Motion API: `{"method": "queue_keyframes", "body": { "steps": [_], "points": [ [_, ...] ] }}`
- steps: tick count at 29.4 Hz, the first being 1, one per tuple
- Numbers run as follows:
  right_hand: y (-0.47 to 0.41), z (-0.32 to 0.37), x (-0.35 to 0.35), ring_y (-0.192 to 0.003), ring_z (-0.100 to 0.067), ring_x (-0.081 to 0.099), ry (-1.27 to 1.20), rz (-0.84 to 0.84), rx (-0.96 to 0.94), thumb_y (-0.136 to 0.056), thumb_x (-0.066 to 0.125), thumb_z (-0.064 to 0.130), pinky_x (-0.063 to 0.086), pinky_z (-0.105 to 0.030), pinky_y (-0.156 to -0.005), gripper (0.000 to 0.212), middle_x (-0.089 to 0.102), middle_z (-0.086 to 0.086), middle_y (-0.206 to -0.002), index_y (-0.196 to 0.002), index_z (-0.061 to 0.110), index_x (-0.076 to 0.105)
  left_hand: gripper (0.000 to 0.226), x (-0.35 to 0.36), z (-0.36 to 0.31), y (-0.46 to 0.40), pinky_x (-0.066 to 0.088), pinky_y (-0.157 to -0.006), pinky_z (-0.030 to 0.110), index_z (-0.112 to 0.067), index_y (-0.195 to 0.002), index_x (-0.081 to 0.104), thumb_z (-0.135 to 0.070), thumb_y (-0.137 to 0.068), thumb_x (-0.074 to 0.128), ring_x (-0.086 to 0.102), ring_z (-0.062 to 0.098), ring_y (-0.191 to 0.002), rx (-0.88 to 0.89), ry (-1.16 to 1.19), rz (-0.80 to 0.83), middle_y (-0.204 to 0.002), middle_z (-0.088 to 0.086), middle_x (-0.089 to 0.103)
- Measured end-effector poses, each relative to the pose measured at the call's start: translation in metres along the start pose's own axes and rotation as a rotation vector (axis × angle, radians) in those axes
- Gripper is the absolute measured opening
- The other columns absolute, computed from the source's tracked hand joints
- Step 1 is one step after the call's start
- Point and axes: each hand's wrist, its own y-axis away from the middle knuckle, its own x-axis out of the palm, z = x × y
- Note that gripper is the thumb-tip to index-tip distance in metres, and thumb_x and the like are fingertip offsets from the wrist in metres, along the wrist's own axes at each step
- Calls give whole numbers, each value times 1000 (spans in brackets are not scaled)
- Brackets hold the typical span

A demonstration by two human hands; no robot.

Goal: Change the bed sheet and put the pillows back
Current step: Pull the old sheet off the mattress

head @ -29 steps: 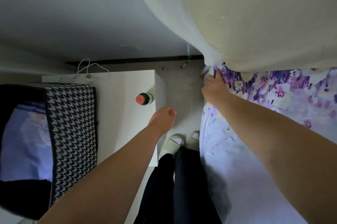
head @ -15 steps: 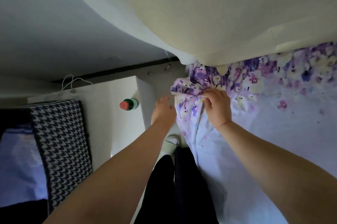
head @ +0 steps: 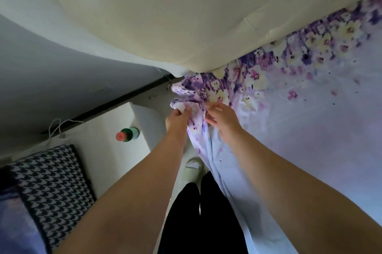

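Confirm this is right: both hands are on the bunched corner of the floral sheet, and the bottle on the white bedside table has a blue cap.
One detail is wrong: the cap is red, not blue. The head view shows the green bottle with a red cap on the white bedside table. The rest holds: the left hand and right hand both hold the bunched corner of the floral sheet.

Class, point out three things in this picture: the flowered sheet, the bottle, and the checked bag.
flowered sheet [head: 310,121]: head view, flat pale middle on the bed.
bottle [head: 126,135]: head view, its green body behind the red cap.
checked bag [head: 51,179]: head view, its patterned side.
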Motion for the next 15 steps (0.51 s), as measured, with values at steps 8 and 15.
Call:
{"method": "queue_keyframes", "body": {
  "steps": [8, 15],
  "points": [
    [12, 27, -8, -86, -22, 65, 126, 172, -5, -92, 58, 38, 53, -29, -73, 31, 71, -10, -98, -107, 12, 67, 14, 30, 9, 58, 47, -87, 40, -8, -101, 58, -13, -89, 53, 56, 30, -101, 759, -773, 307, -111, 10, 60],
    [23, -8, -92, -81, -25, 57, 186, -404, -22, -97, 38, 7, 49, -31, -75, 22, 59, -15, -94, -100, 6, 60, 19, 36, 17, 74, 40, -81, 25, -34, -96, 53, -49, -85, 56, 58, 12, -101, 604, -815, 500, -104, -14, 62]
  ]
}}
